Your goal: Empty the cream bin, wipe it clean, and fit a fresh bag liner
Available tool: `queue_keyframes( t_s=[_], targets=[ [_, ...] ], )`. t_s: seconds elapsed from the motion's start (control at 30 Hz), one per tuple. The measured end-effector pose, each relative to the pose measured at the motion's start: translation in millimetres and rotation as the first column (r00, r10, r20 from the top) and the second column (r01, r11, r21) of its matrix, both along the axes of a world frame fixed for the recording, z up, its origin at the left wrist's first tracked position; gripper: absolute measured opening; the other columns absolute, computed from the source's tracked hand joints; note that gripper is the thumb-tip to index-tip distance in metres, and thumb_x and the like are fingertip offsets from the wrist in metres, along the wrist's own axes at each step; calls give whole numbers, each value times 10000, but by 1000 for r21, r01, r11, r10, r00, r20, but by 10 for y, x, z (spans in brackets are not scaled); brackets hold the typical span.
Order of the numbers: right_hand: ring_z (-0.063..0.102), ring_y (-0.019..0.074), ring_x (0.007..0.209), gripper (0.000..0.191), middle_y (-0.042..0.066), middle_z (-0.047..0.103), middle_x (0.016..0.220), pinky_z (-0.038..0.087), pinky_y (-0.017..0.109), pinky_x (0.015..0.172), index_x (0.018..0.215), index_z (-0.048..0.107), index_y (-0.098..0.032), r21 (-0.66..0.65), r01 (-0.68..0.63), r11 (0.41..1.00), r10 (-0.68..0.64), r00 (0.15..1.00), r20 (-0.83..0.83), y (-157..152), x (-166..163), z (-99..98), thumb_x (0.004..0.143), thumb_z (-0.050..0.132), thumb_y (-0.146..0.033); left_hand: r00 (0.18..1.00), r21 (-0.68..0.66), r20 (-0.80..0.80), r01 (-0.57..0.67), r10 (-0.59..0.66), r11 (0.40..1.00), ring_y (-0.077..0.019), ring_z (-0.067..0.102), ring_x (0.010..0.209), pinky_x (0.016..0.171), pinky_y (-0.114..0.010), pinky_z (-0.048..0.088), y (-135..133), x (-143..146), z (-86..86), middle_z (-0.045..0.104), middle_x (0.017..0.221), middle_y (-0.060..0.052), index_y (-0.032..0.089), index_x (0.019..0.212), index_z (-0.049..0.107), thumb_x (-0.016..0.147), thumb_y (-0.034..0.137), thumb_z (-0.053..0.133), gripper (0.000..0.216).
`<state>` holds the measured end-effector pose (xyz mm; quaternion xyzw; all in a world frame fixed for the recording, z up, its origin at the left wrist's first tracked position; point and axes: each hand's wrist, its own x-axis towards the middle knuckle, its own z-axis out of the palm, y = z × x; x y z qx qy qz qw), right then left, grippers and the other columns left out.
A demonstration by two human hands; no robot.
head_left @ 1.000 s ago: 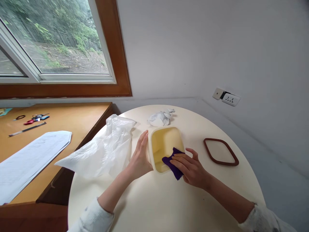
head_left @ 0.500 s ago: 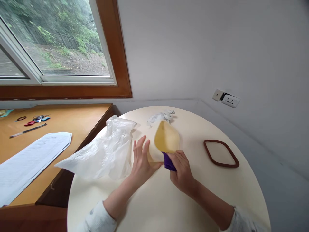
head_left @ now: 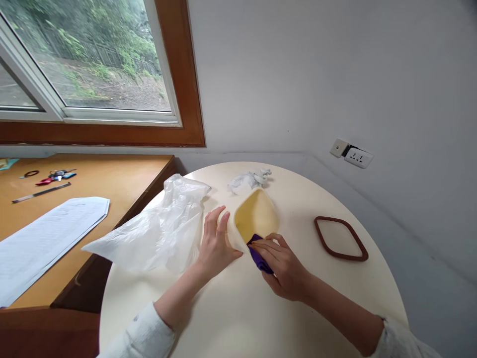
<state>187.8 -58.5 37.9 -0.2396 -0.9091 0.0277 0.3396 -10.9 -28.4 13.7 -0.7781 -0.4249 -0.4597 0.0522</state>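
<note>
A cream plastic bin (head_left: pixel 270 211) with a rounded-square mouth stands on the round table, its yellowish inside showing. My left hand (head_left: pixel 216 246) holds the bin at its left side, fingers spread along the wall and thumb towards the near corner. In my right hand (head_left: pixel 283 266) is a bunched purple cloth (head_left: pixel 261 261), pressed over the bin's near rim. Part of the cloth lies inside the mouth, and the fingers cover some of it. On the right lies a brown rounded-square ring (head_left: pixel 341 238), apart from both hands.
A crumpled white plastic bag (head_left: pixel 160 233) spreads over the left of the round table (head_left: pixel 238 318). Behind the bin lies another crumpled bag (head_left: pixel 248 181). The wooden desk (head_left: pixel 122 174) at left carries papers (head_left: pixel 48 238), a pen (head_left: pixel 40 193) and keys (head_left: pixel 57 175).
My right hand has shifted the purple cloth slightly left and over the bin's rim, with more of it now spread out. The bin's mouth has turned a little. My left hand still holds its side.
</note>
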Motion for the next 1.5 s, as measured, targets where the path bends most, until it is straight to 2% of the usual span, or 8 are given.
queue_keyframes(
  t_s=[0.37,0.67,0.73,0.83,0.93,1.03,1.23,1.5],
  targets=[
    [586,197,1028,451,76,661,1049,271,415,954,1105,518,-169,147,105,984,-120,988,94,329,381,-15,710,383,1,995,-156,36,101,-96,983,-339,303,1251,965,-523,366,-15,-79,98,260,1335,-154,277,1400,44,560,228,758,1103],
    [608,170,827,355,35,680,904,364,398,865,987,581,-207,-268,23,963,-76,978,-192,-84,227,254,722,413,-41,984,-311,137,151,-113,938,-330,290,1262,991,-493,354,-44,-49,90,265,1351,-132,271,1389,71,483,237,795,1160],
    [598,165,771,274,32,679,860,424,350,764,919,612,-210,-479,-24,877,-140,942,-304,-162,225,340,762,420,-93,973,-372,175,205,-148,905,-339,278,1269,992,-491,355,-83,-42,125,246,1369,-129,282,1392,51,465,233,801,1194],
    [592,175,701,145,41,658,748,449,294,607,762,623,-192,-762,-100,640,-441,764,-471,-155,315,495,758,479,-213,954,-487,242,275,-175,829,-353,259,1277,1000,-500,346,-159,-41,210,234,1391,-118,299,1401,21,470,231,792,1210],
    [589,188,630,122,35,612,620,445,289,550,704,593,-176,-879,-176,443,-746,471,-470,44,540,631,700,533,-282,925,-574,332,354,-185,739,-354,289,1257,974,-510,371,-225,-44,293,244,1392,-116,316,1402,-50,525,241,766,1201],
    [574,177,615,132,24,585,581,414,254,494,708,594,-168,-942,-84,324,-850,411,-329,347,801,677,687,556,-292,857,-631,465,498,-224,596,-324,365,1206,877,-452,465,-257,-45,339,295,1359,-113,329,1397,-65,576,207,737,1154],
    [588,180,736,190,37,636,793,472,271,596,811,613,-182,-911,70,407,-841,418,-343,583,815,623,695,579,-328,744,-601,604,660,-285,450,-286,355,1226,938,-407,426,-249,-52,324,349,1329,-89,320,1406,-11,585,152,725,1116],
    [547,231,1085,271,50,653,1074,410,366,946,887,684,-204,-779,-123,615,-397,805,-441,440,358,563,805,439,-286,722,-592,619,687,-309,421,-311,390,1203,936,-438,415,-212,-61,248,374,1331,-125,298,1414,-74,586,241,749,1169]
  ],
)
